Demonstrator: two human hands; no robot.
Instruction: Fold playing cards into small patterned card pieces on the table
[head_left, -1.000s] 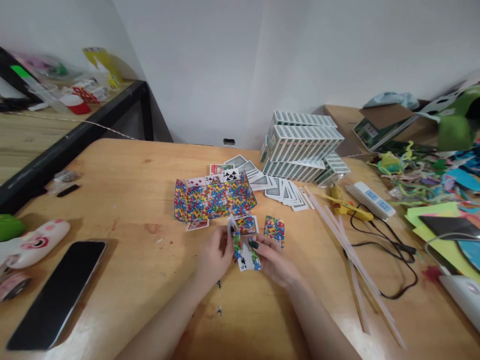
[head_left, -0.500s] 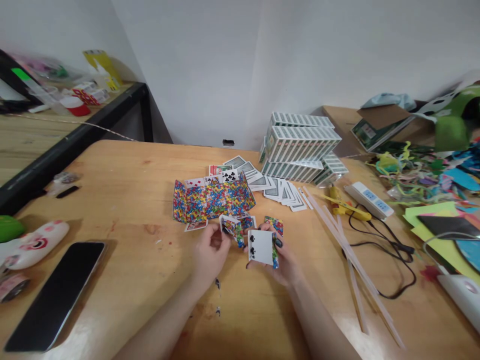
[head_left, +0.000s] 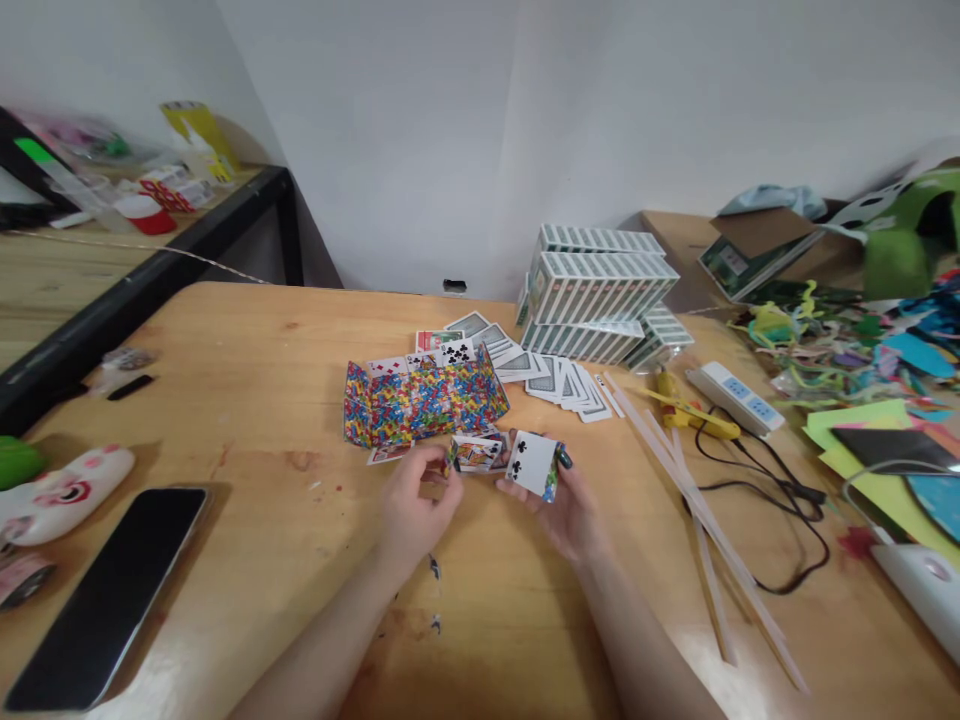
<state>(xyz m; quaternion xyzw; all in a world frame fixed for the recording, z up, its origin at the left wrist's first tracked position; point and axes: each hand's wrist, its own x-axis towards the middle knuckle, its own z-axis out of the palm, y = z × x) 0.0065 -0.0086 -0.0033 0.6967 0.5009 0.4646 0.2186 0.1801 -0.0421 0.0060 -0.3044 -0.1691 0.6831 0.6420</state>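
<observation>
My left hand [head_left: 414,505] pinches a small card [head_left: 475,455] with a picture face and a colourful patterned edge, holding it low over the wooden table [head_left: 247,400]. My right hand [head_left: 564,502] grips another card [head_left: 532,463] showing black clubs, with a colourful strip on its right edge. The two cards almost touch. Just beyond them lies a long folded strip of cards covered in multicoloured paper [head_left: 424,400], with card faces sticking up behind it.
Loose green-backed cards [head_left: 559,378] fan out beyond, before stacked card packs [head_left: 600,292]. Clear sticks [head_left: 694,490], a yellow glue gun [head_left: 686,412], a power strip [head_left: 736,398] and a black cable lie right. A phone [head_left: 105,590] and pink toy [head_left: 64,490] sit left.
The two cards, held together a second ago, were pulled apart. The right hand turned its clubs card face up and moved it away from me; the left hand lowered its card toward the table.
</observation>
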